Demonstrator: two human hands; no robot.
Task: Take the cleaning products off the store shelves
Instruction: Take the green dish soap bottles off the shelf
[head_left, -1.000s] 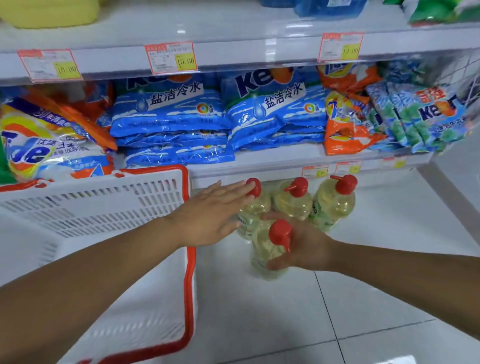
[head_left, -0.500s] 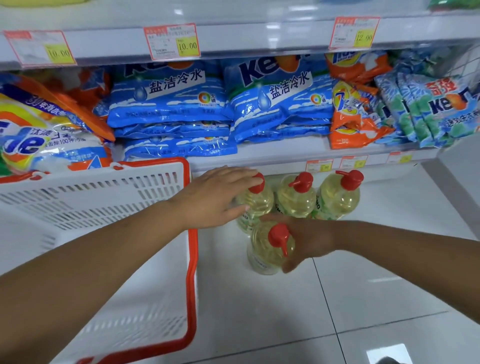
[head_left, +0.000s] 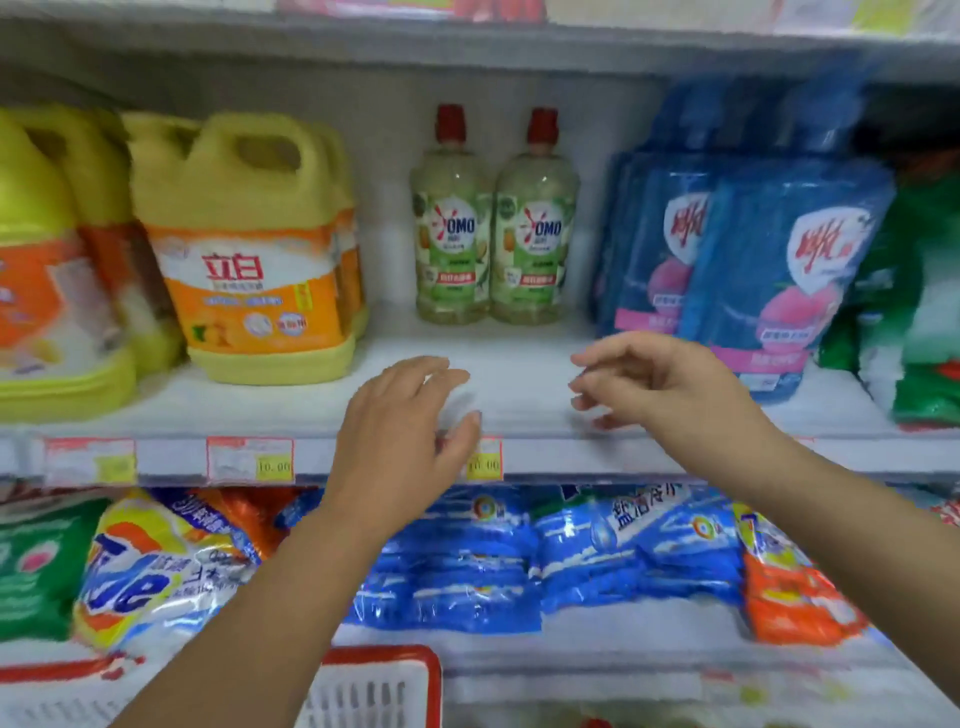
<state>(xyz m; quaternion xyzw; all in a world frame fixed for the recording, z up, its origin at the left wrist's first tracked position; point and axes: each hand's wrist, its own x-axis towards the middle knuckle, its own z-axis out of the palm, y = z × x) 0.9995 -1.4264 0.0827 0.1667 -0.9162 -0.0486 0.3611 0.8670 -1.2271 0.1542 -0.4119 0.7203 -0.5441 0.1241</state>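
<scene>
Two clear OMO bottles with red caps stand side by side at the back of the middle shelf (head_left: 519, 395): the left bottle (head_left: 451, 223) and the right bottle (head_left: 536, 228). My left hand (head_left: 405, 431) hovers over the shelf's front edge with fingers relaxed and spread, holding nothing. My right hand (head_left: 660, 384) is raised beside it, fingers loosely curled and empty. Both hands are in front of and below the bottles, apart from them.
Yellow detergent jugs (head_left: 254, 249) stand to the left of the bottles, blue refill pouches (head_left: 769, 260) and green bags (head_left: 919, 312) to the right. Blue bags (head_left: 467, 561) and a Tide bag (head_left: 150, 571) fill the shelf below. A white basket with a red rim (head_left: 384, 680) sits at the bottom.
The view has swung up from the floor to the middle shelf. Both hands have left the red-capped bottles on the floor and risen empty to the shelf edge.
</scene>
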